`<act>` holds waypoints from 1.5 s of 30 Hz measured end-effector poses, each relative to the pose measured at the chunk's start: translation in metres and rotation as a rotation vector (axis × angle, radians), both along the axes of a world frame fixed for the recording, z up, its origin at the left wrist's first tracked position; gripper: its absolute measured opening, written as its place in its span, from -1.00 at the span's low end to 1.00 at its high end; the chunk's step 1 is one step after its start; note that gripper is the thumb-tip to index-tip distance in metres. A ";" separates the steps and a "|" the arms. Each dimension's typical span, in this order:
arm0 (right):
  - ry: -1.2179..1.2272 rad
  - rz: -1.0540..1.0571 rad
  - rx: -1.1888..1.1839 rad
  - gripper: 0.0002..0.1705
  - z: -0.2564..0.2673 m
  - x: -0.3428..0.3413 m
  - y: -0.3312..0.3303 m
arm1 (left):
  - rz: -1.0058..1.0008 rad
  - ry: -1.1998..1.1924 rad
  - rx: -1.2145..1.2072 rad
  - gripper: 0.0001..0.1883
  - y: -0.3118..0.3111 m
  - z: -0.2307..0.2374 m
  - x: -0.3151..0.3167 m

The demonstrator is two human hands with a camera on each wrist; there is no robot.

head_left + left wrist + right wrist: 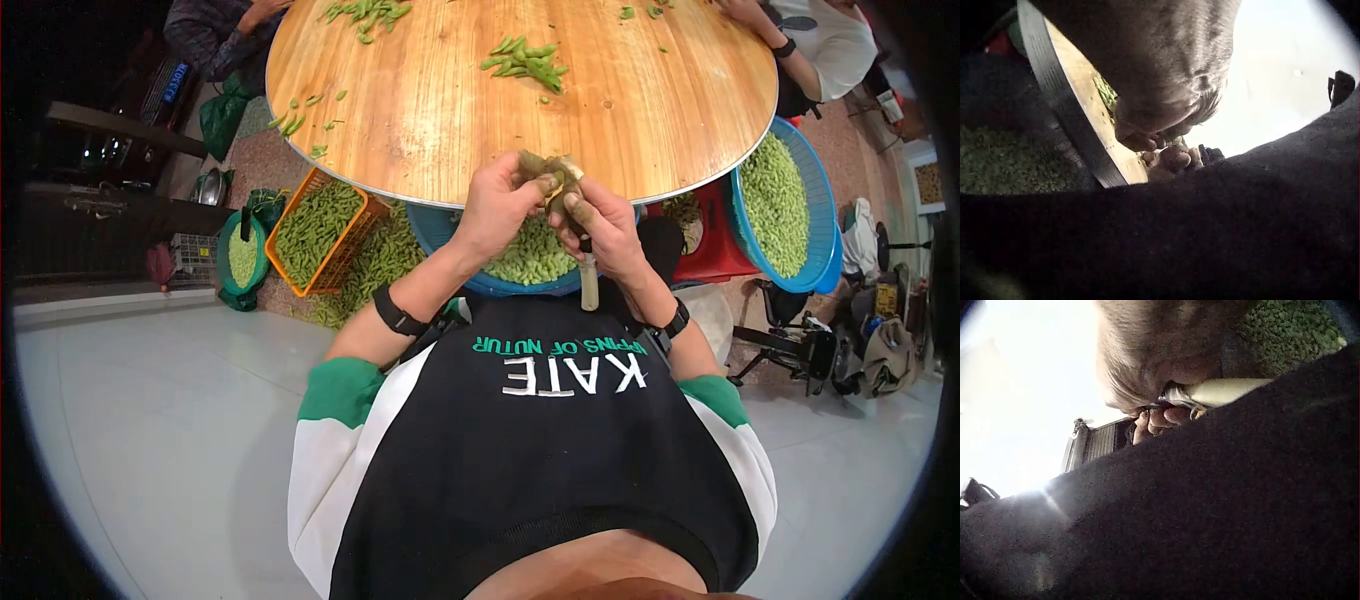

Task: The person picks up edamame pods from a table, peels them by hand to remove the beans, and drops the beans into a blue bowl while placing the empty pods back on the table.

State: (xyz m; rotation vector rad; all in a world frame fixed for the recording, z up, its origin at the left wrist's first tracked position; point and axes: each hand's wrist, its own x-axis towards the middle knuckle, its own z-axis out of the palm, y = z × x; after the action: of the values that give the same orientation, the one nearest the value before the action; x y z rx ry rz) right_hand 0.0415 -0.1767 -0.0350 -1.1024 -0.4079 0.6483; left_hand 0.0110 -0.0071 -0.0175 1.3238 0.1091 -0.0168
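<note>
In the head view my left hand [497, 208] and right hand [607, 228] meet just over the near edge of the round table [440, 130]. Fingers of the left hand pinch a stained, brown-green and pale piece [566, 172] that I cannot identify. The right hand grips a tool whose pale handle [590, 288] sticks out toward the body; its other end is hidden in the hand. In the left wrist view the left hand [1172, 81] has bent fingers. The right wrist view shows the right hand [1154, 356] beside the pale handle [1225, 391].
Green pods [527, 64] lie in small piles on the table. A blue basin of shelled beans [530, 258] stands below the hands, another blue basin [812, 190] at right. An orange crate [296, 270] of pods stands at left. Two people [220, 35] [840, 50] sit across.
</note>
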 end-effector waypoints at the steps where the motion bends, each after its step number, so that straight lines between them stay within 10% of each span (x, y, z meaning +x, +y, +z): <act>1: 0.006 0.020 0.006 -0.55 0.000 0.000 -0.001 | 0.010 -0.004 0.008 -0.93 -0.002 0.002 -0.001; 4: -0.024 -0.034 -0.036 -0.80 0.004 -0.001 0.001 | 0.015 -0.010 0.029 -0.94 -0.005 0.004 -0.004; 24: -0.043 -0.040 -0.037 -0.67 0.009 -0.004 0.000 | 0.032 -0.177 0.168 -0.95 -0.007 0.010 -0.009; 33: 0.148 0.078 0.060 -0.61 0.002 0.008 -0.004 | -0.149 0.042 -0.268 -0.92 0.003 -0.001 0.000; 37: -0.231 -0.184 -0.273 -0.60 0.001 0.003 0.005 | 0.007 0.026 -0.109 -0.94 -0.004 -0.007 0.000; 45: -0.189 -0.328 -0.232 -0.82 0.005 0.005 0.015 | 0.198 -0.243 0.539 -0.93 -0.011 -0.008 -0.009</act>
State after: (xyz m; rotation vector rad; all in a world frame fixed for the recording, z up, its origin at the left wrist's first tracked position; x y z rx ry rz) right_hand 0.0468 -0.1622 -0.0298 -1.4222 -0.3081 0.3063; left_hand 0.0024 -0.0184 -0.0255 1.8353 0.0373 0.3623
